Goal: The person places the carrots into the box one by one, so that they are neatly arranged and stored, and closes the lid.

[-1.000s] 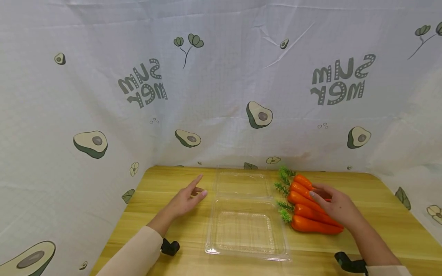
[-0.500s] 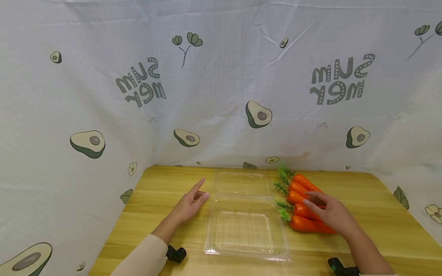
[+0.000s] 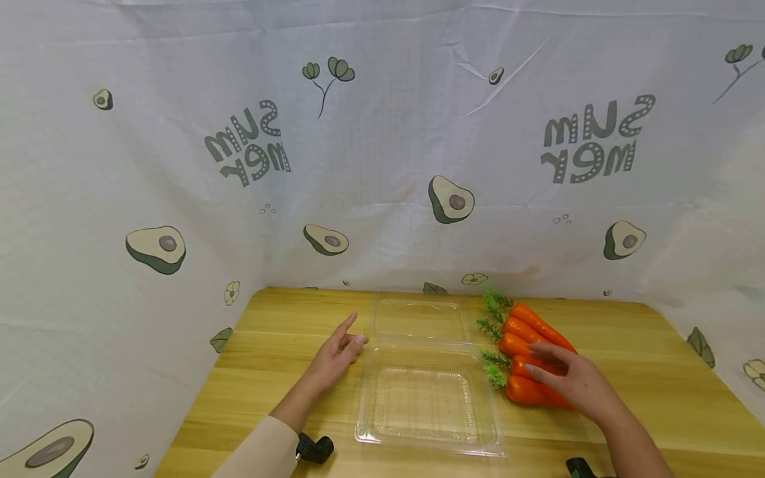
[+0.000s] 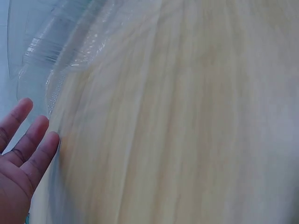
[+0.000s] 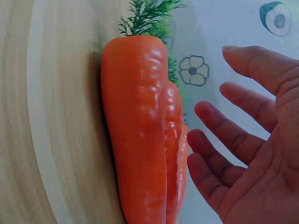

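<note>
Several orange carrots point(image 3: 538, 325) with green leafy tops point(image 3: 493, 309) lie side by side on the right of the table. My right hand point(image 3: 574, 378) hovers over the nearer ones, fingers relaxed and spread, holding nothing. In the right wrist view the nearest carrot point(image 5: 138, 121) shows full length, and the right hand point(image 5: 252, 126) is apart from it. A clear plastic clamshell box point(image 3: 425, 441) lies unfolded in the middle, lid toward the back. My left hand point(image 3: 335, 358) is just left of the box, fingers loosely extended around nothing; the left wrist view shows its fingers point(image 4: 39, 156) near the clear plastic.
The wooden table point(image 3: 287, 312) carries the box and carrots. A white curtain point(image 3: 370, 146) printed with avocados and lettering hangs behind and at both sides. A black wrist mount point(image 3: 315, 449) sits under the left forearm.
My right hand has moved from the far carrots toward the nearer ones, closer to the front. The left hand has shifted slightly right, toward the box. The carrots and box stay in place.
</note>
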Demonstrator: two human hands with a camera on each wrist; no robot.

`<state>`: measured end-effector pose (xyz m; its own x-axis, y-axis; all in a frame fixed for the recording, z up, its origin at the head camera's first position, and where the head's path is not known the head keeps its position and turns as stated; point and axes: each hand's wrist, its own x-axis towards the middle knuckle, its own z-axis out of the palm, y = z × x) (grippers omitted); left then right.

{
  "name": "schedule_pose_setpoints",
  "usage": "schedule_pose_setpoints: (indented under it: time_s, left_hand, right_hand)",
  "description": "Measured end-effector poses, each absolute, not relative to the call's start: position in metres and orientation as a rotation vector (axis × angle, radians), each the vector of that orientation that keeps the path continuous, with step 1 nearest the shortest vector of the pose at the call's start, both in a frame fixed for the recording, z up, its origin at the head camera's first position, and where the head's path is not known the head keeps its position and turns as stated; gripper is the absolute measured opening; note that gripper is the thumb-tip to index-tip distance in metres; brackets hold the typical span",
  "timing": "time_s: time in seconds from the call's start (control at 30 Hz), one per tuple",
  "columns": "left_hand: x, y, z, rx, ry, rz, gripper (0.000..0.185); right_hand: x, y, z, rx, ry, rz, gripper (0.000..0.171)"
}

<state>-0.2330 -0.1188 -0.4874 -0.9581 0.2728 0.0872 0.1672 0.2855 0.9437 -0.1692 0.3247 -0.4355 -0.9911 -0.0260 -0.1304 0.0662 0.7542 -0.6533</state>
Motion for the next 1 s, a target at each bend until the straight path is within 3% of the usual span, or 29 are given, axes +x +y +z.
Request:
schedule_pose_setpoints:
  time_s: [0.53,1.0]
  left_hand:
    - [-0.229,-0.104,-0.495,0.338,2.340,1.943,0.062]
    - [-0.225,-0.088,-0.503,0.319,2.226,2.076,0.064]
  right_hand:
    - [-0.168,0.328,-0.440,0.114,2.713,-1.090,0.071]
    - [-0.166,0.322,-0.444,-0.017,2.755,-1.012,0.051]
